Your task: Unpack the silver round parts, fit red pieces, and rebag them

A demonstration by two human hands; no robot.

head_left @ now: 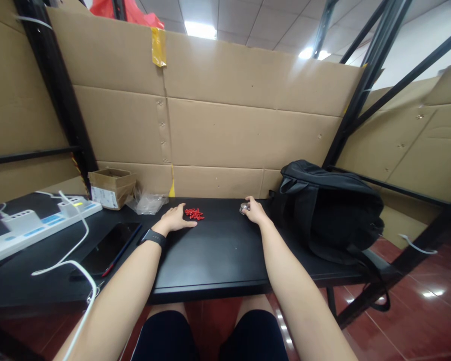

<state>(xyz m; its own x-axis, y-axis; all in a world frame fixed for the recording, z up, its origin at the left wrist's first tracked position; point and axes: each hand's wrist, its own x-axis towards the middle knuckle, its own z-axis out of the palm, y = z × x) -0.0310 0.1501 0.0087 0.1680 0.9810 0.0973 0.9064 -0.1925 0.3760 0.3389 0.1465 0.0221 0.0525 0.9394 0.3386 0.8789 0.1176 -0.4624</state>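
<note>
A small pile of red pieces (194, 214) lies on the black table (214, 250), left of the middle. Right beside it rests my left hand (176, 219), thumb and fingers spread apart around the pile's left side, holding nothing. Farther right, near the back of the table, my right hand (253, 210) has its fingers closed round a small shiny, silvery round object (244, 206). What exactly this object is cannot be made out. A dark watch band circles my left wrist.
To the right stands a black backpack (334, 215). At the left are an open cardboard box (113, 188), clear plastic wrap (148, 203), a black tablet or phone (108, 248), a white power strip (41, 230) and loose white cables. Cardboard walls the back.
</note>
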